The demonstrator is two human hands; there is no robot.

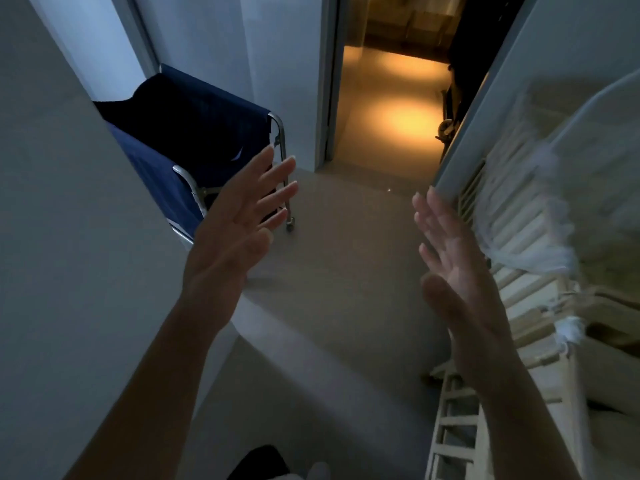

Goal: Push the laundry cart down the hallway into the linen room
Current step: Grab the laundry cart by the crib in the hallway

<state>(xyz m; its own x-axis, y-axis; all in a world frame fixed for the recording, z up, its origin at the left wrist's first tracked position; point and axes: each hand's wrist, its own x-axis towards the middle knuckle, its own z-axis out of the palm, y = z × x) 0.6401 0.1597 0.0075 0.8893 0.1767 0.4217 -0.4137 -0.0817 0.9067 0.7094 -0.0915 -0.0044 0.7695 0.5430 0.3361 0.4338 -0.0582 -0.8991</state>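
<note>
The laundry cart [194,140], a navy fabric bag on a chrome tube frame with small casters, stands ahead on the left, half hidden behind a white wall corner [79,209] and held by neither hand. The left hand [239,226] is raised with fingers spread, just in front of the cart's frame. The right hand [450,258] is open and empty, close beside a white slatted rack [512,237] that narrows the passage on the right. Beyond lies a pale floor [346,271] and an open doorway [388,98] lit amber. No writing is legible.

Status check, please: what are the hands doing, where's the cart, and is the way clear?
Left hand, right hand: open, empty. Laundry cart: ahead left by the wall, untouched. Slatted wooden racks crowd the right side.
</note>
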